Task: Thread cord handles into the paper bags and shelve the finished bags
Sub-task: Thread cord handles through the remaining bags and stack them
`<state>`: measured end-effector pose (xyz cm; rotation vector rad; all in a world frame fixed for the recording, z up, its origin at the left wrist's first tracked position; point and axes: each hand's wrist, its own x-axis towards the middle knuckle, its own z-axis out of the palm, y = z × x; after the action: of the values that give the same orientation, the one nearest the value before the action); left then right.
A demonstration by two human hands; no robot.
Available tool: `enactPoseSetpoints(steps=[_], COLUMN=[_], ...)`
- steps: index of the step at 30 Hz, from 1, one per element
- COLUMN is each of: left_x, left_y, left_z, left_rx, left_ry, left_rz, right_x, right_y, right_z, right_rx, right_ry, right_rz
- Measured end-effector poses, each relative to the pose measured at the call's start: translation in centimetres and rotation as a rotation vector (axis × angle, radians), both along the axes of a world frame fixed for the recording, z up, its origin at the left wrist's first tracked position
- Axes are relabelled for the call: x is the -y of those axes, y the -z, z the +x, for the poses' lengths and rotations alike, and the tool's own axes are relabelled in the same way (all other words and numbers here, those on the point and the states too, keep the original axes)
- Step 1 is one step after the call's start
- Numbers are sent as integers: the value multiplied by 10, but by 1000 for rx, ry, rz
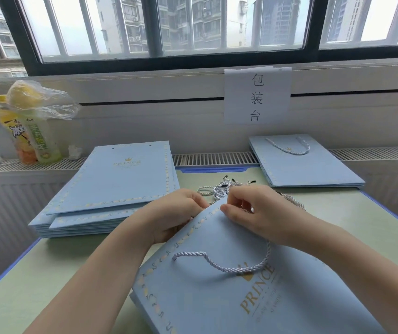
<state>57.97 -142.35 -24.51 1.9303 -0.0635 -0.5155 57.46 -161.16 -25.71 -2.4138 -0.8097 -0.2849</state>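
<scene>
Both hands, left hand (178,210) and right hand (253,213), pinch the flat light-blue paper bag (217,297) top edge; twisted white cord handle (229,263) could slip back out if the grip loosens.

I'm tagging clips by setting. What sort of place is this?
Probably a packing station in a small workshop or office: a paper sign reading "packing table", a stack of flat bags, loose cord handles.

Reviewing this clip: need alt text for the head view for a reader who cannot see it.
Two bare hands, left hand and right hand, work at the top edge of a flat blue paper bag that already carries one white cord handle. Behind them lie loose cords, an unthreaded bag stack left and a finished bag right.
</scene>
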Motion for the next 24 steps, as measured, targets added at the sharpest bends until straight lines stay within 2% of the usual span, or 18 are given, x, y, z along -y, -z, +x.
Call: enactPoseSetpoints(steps=[6, 10, 14, 17, 19, 21, 24], left_x=[0, -3, -1, -3, -2, 2, 12], left_y=[-8, -11, -12, -11, -10, -9, -4], left_z=[-6, -6, -5, 1, 4, 2, -6], left_rx=[65, 117, 383, 534, 475, 287, 62], left_ry=[33, 6, -95, -209, -258, -188, -18], left_rz=[-30, -62, 53, -3, -143, -310, -348], right_x=[1, 8, 16, 29, 40, 49, 52], right_y=[-6, -5, -10, -17, -20, -22, -22], right_z=[4, 10, 14, 20, 25, 28, 29], right_rx=[34, 63, 146, 222, 265, 305, 335], right_ry=[136, 226, 380, 521, 589, 632, 647], right_rz=[252, 329, 370, 412, 481, 553, 644])
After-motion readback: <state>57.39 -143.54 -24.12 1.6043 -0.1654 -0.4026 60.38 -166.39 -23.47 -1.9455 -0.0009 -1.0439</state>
